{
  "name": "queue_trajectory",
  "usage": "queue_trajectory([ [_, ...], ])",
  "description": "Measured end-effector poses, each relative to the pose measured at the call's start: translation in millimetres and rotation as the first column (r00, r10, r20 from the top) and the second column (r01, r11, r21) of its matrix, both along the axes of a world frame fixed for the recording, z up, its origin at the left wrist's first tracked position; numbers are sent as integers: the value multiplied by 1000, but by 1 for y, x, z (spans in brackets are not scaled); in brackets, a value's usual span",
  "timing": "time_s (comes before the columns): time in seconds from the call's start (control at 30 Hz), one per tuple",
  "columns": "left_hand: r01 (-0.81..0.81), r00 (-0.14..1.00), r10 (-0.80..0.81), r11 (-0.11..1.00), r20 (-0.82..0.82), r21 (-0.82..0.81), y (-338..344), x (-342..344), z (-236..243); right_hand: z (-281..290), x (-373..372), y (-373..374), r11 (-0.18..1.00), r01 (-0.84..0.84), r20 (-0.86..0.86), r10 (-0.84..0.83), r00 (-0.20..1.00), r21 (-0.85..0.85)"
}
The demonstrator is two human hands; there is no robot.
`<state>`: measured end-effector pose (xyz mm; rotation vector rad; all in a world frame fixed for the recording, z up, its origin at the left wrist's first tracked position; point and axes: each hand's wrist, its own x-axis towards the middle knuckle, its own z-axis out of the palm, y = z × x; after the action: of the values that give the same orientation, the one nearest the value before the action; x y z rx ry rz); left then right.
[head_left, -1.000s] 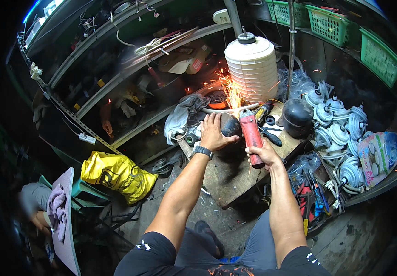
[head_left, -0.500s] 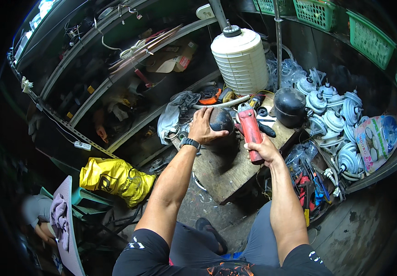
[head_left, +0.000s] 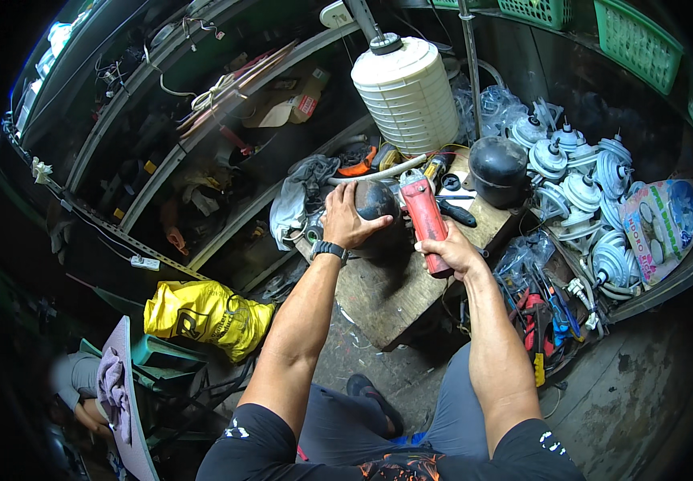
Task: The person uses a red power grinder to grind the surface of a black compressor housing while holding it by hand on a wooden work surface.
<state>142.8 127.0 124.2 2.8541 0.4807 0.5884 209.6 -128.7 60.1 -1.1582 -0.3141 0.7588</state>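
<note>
My right hand (head_left: 453, 252) is closed around the body of a red angle grinder (head_left: 423, 216). The grinder's metal head points away from me, beside a dark rounded metal shell (head_left: 378, 200) like a compressor housing. Whether the head touches the shell cannot be made out. My left hand (head_left: 348, 218), with a black watch at the wrist, grips the shell's left side, thumb across its near face. Beneath lies a worn wooden block (head_left: 374, 309), used as a bench top. A second black round shell (head_left: 497, 170) sits at its far right.
Whitish motor parts (head_left: 581, 191) are heaped at right, with hand tools (head_left: 541, 321) below them. A white ribbed tank (head_left: 407, 96) stands behind the bench. A yellow bag (head_left: 208, 314) lies at left. Another person (head_left: 82, 385) is at the lower left, partly behind a board.
The whole view has shifted a little, so the scene sits slightly further left and up. Both hands keep their holds on the shell and the grinder.
</note>
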Motion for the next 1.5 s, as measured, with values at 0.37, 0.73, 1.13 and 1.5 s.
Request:
queue_trajectory([
  [0.37,-30,999,30,1000,15,-8,-4,1,-3,8,-3,-3,998,-57,-1,57,998,-12],
  [0.73,-22,999,22,1000,46,-2,-2,0,-6,12,-9,-1,999,-10,49,12,999,-49],
  [1.13,-47,999,46,994,21,95,1,1,-11,3,-7,2,999,-8,69,12,998,-48],
  [1.5,39,997,-46,994,68,103,4,4,-10,16,0,12,999,-36,32,36,999,11],
])
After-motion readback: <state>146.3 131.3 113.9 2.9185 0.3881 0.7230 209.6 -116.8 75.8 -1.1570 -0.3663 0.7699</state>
